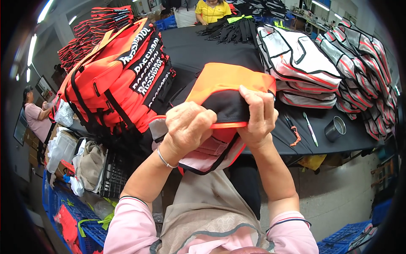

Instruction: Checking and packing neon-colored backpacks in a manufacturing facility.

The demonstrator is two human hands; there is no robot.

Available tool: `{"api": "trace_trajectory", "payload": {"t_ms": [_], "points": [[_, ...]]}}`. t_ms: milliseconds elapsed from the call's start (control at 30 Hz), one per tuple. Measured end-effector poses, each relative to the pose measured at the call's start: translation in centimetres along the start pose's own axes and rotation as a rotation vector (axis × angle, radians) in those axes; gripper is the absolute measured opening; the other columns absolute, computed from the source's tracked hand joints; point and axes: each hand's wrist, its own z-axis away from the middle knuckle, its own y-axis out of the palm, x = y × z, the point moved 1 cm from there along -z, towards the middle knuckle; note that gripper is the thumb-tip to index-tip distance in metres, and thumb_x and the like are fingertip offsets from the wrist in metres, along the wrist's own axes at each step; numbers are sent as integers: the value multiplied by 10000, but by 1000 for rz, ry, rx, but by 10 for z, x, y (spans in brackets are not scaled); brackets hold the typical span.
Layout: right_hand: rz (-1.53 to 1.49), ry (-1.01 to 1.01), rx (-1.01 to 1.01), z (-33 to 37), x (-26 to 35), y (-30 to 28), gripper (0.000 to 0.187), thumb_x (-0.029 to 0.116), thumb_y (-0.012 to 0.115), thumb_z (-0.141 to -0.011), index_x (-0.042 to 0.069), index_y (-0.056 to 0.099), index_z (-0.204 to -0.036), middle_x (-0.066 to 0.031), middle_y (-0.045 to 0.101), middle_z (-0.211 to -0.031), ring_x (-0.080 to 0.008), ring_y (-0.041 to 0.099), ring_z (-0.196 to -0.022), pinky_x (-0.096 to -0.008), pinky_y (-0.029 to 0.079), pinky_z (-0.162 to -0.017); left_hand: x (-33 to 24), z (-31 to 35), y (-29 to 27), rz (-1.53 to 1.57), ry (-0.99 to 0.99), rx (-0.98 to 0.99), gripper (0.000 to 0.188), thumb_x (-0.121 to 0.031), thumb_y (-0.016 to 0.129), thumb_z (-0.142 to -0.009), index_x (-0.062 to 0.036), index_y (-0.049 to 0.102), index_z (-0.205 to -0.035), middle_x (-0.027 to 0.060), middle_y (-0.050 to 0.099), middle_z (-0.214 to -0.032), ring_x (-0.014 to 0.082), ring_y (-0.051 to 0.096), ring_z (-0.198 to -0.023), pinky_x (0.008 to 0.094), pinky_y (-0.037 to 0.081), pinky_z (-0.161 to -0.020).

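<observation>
Table (186,46) first, black-covered. Red-orange bags (114,93) stacked on its left, pale grey-white bags (296,59) on its right.

"Crates, largest down?"

"Blue crate (50,207), lower left: I make out a red piece (67,224) inside, yellow-green strips (101,221) by the rim. Another blue crate (342,235), lower right, pale fabric with it. Black crate (112,173) under the table's left side; contents too dark for me."

"And the work?"

"Orange bag (237,76), black and pale panels, at the front edge between the stacks. From my end, its inside can't be read."

"Hands?"

"Both closed on it. Left hand (188,127) curled nearly into a fist, gripping the bag by the orange-trimmed edge. Right hand (259,114) part-curled, fingers over the black panel's right side, thumb mostly hidden from me."

"Small stuff?"

"Metal cup (338,133), right of the bag; I can't tell what it holds. Pink-and-white brush (311,129) just beside it, then a slim tool with an orange tie (295,137)."
</observation>
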Motion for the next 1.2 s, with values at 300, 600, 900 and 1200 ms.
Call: {"api": "trace_trajectory", "payload": {"t_ms": [300, 600, 900, 1200], "points": [[-175, -110, 181, 83, -25, -58, 256, 17, 641, -805, -1, 641, -1061, -121, 623, -942, -241, 619, -726, -320, 518, -642, 36, 114, -60, 193, -638, 934, 381, -236, 840, -670, -98, 671, -983, 70, 653, -803, 275, 658, -766, 377, 525, -659], [-156, -54, 296, 40, -10, 10, 315, 62, 546, -819, 15, 645, -1115, -103, 678, -891, -242, 657, -776, -344, 496, -679, -25, 167, -109, 7, -767, 485, 233, -106, 835, -694, -54, 614, -748, 89, 578, -665, 284, 579, -586, 349, 439, -539], [-86, 187, 360, -23, -65, 0, 447, 97, 643, -816, 99, 578, -1259, -122, 659, -1164, -316, 637, -985, -378, 467, -870, 0, 121, -23, -147, -546, 140, 206, -11, 810, -703, -34, 661, -843, 107, 606, -718, 300, 589, -626, 364, 452, -575], [-134, 463, 1216, -5, -35, -95, 490, 58, 739, -765, 57, 591, -1232, -171, 641, -1150, -349, 615, -1037, -429, 470, -915, 22, 184, -29, -9, -327, 715, 322, -90, 739, -611, -77, 616, -908, 76, 570, -817, 281, 590, -861, 435, 429, -972]]}}
